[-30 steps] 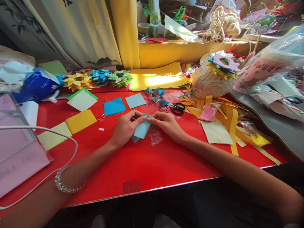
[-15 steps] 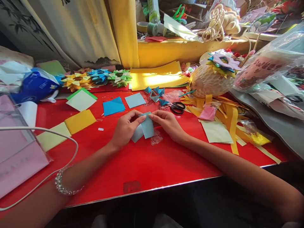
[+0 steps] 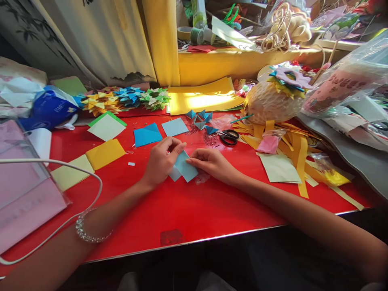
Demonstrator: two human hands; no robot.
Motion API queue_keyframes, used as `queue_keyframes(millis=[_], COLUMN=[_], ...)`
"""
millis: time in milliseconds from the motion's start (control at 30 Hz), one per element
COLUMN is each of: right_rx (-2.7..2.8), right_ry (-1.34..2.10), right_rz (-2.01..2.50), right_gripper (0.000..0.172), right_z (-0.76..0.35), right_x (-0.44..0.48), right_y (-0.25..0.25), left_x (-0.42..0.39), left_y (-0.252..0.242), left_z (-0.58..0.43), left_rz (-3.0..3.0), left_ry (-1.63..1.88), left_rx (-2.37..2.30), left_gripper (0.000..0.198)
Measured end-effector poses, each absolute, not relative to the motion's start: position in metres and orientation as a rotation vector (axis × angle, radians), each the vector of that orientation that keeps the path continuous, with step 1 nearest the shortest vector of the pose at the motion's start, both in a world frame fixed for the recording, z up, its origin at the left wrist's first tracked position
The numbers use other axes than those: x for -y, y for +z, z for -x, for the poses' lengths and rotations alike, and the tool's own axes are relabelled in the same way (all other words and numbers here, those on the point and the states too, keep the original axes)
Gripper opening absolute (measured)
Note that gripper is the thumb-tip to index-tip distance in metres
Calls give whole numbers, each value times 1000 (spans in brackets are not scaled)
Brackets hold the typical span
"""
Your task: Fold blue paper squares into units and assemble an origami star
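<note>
A light blue sheet of paper (image 3: 186, 166) is held tilted between my two hands above the red table (image 3: 218, 210). My left hand (image 3: 162, 161) pinches its upper left part between thumb and fingers. With thumb and forefinger, my right hand (image 3: 210, 163) grips its right edge. Partly behind the sheet, another light blue paper piece (image 3: 175, 173) shows below my left fingers; I cannot tell whether the two are joined. Beyond my hands lie a blue paper stack (image 3: 147, 135), a light blue square (image 3: 175, 127) and several folded blue paper pieces (image 3: 200, 120).
Black scissors (image 3: 229, 137) lie beyond my right hand. Yellow paper strips (image 3: 298, 161) and a pale paper square (image 3: 279, 166) are to the right. On the left are yellow paper (image 3: 105, 154), a white cable (image 3: 100, 190) and a pink folder (image 3: 27, 202). Folded paper stars (image 3: 129, 98) line the back.
The light blue sheet has turned, its lower end swinging right. My right hand has slid from its top corner down to its right edge. The view has shifted slightly.
</note>
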State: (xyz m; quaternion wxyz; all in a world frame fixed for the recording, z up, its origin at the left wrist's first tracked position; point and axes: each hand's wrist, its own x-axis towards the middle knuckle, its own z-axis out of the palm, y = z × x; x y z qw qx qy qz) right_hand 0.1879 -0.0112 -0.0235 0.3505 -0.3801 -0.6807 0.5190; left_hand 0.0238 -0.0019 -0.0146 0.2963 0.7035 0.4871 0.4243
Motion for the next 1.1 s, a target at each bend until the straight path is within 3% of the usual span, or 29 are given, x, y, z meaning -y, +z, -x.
queue_keyframes(millis=[333, 500, 567, 667, 867, 1000, 1100], right_rx=[1698, 1697, 1839, 2052, 1990, 1756, 1587], right_ry=[1630, 859, 603, 478, 578, 898, 1106], right_rz=[1002, 1082, 1054, 1029, 1049, 1021, 948], right_gripper=[25, 23, 41, 67, 46, 41, 34], right_z=[-190, -188, -186, -181, -180, -184, -185], right_x=[17, 17, 18, 22, 23, 20, 17], right_y=[-21, -19, -19, -22, -26, -22, -21], left_x=[-28, -20, -10, 3, 9, 7, 5], left_y=[-19, -13, -10, -8, -8, -11, -14], left_z=[-4, -9, -16, -25, -30, -29, -29], left_rz=[-1547, -1581, -1621, -1641, -1617, -1747, -1769], left_ry=[1527, 1433, 1346, 1269, 1243, 1232, 1210], left_rx=[-1367, -1352, -1350, -1357, -1234, -1216, -1175], left_gripper=[21, 21, 21, 22, 26, 38, 34])
